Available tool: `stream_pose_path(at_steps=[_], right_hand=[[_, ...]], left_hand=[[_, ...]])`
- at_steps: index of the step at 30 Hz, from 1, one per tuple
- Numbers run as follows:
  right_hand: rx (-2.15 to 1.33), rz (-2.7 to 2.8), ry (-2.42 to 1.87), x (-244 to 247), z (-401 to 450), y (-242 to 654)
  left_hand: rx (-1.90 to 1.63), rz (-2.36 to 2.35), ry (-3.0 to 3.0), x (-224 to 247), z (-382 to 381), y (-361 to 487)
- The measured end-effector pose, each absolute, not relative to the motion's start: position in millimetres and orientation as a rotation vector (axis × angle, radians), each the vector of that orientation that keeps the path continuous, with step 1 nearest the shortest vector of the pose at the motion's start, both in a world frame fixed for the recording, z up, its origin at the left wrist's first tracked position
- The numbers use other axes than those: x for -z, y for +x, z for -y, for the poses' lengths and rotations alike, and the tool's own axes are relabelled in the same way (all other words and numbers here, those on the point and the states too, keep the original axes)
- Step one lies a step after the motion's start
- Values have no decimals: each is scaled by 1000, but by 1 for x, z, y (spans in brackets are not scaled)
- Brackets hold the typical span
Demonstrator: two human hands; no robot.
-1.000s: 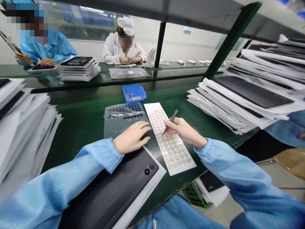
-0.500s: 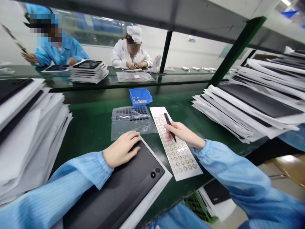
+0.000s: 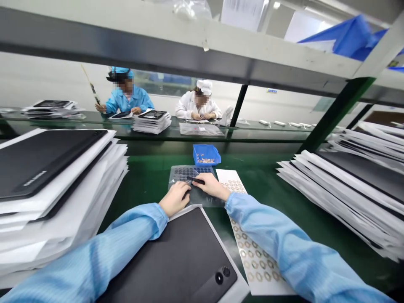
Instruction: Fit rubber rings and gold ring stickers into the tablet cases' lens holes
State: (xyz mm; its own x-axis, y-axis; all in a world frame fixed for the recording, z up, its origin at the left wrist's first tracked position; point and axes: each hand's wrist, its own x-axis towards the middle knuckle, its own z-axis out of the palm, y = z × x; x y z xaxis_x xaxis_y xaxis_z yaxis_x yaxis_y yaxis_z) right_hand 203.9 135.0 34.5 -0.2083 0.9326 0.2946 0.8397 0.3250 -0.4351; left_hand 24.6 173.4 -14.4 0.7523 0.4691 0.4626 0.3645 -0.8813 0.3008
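My right hand grips black tweezers, held low over a clear plastic bag of small round black parts. The tips point left, towards my left hand. My left hand is closed at the bag's near left corner, its fingers curled; a dark bit shows beside them, too small to name. Just below lies a dark tablet on a white sheet, two camera lenses at its lower right. A white strip with rows of ring-shaped stickers runs partly under my right forearm.
A blue bin with small parts stands behind the bag. Stacks of tablets and white sheets rise at left and right. A shelf crosses overhead on green posts. Two co-workers sit across the bench.
My right hand has moved left with the tweezers, from the sticker strip to the plastic bag. My left hand has left the tablet and closed beside the bag. The head view has tilted up.
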Motion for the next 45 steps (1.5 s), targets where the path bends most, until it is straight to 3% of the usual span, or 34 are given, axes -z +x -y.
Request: stream_pose_path(at_steps=[10,21,32,41,45], right_hand=[[-91,2021,-1593,-10,-150,211],[-115,2008,-1573,-18,-152,214],[-141,1899,-1556,-21,-151,216],[-192,1800,-1483,-37,-144,214],[-228,1830,-1471,-37,-144,209]], left_hand=[[-788,-664,2753,19,-173,24],[-821,-691,2609,17,-171,25],[-1053,-1191,1872,-8,-189,11],[-587,-1016,1138,-43,-187,11],[-544,-946,1013,-41,-184,18]])
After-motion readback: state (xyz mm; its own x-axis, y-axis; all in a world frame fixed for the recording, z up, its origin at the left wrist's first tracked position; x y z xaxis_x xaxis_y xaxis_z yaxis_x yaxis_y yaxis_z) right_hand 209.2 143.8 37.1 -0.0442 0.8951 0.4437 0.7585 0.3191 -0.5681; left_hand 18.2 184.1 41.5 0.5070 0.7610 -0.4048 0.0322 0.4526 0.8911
